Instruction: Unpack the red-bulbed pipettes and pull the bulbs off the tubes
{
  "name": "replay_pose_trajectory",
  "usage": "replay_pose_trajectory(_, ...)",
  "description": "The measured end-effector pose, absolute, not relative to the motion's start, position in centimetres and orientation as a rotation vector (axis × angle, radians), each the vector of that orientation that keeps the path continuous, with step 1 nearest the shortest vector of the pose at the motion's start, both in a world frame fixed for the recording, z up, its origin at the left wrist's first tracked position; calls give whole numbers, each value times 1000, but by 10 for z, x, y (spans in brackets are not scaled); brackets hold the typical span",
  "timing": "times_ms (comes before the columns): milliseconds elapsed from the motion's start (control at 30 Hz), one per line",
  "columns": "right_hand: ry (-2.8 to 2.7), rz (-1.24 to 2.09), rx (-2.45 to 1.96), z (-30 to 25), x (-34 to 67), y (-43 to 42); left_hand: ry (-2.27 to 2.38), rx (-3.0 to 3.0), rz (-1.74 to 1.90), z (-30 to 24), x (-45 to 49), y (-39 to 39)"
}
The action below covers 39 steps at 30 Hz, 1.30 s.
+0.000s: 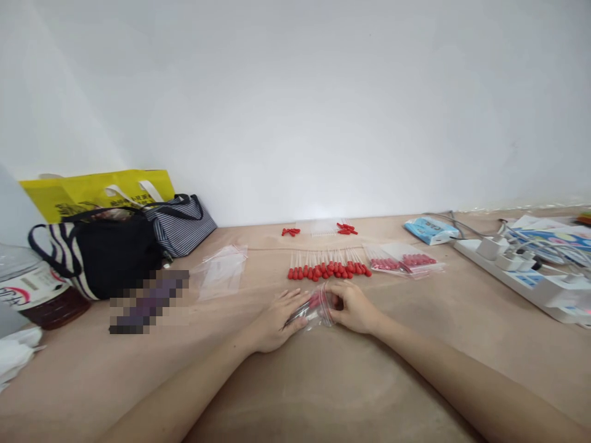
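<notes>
A clear zip bag [314,314] with red-bulbed droppers inside lies on the table between my hands. My left hand [281,317] rests over its left end, fingers along the far side and thumb at the near side, holding it. At the bag's right end, my right hand [353,307] pinches the red-lined zip edge between thumb and fingers. Just beyond my hands, several glass droppers with red rubber bulbs [327,269] lie in a row, bulbs toward me. Right of them are filled zip bags of droppers [401,259].
Flat clear bags [221,271] lie to the left, near a blurred-out dark object [150,304]. Farther left are a black bag [115,252], a striped bag [182,224] and a bottle [46,295]. Loose red bulbs [347,229], a blue tissue pack [430,231] and a power strip [521,277] stand beyond.
</notes>
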State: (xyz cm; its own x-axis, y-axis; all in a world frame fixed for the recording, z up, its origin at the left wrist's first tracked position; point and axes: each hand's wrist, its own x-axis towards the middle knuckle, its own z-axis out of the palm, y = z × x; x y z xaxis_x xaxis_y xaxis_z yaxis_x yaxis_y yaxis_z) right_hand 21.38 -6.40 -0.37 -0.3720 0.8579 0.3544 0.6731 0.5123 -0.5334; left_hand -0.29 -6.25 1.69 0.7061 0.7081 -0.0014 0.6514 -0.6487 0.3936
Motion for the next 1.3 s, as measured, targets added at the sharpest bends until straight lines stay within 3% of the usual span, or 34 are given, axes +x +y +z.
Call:
replay_pose_trajectory(467, -2123, 532, -1220, -1, 223, -66, 1007, 2601, 91, 20, -6, -62)
replay_pose_trajectory(700, -2027, 976, -1225, 1, 246, -63, 975, 2554, 111, 25, -14, -61)
replay_pose_trajectory(933, -2016, 1077, -1113, 0, 245, -60, 960, 2542, 91, 31, -14, -64)
replay_pose_trajectory(1133, -1812, 1464, -1080, 14, 282, -51, 911, 2539, 23, 32, -17, -60)
replay_pose_trajectory(1300, -1454, 1396, -1031, 18, 309, -40, 942, 2467, 75, 33, -20, -60)
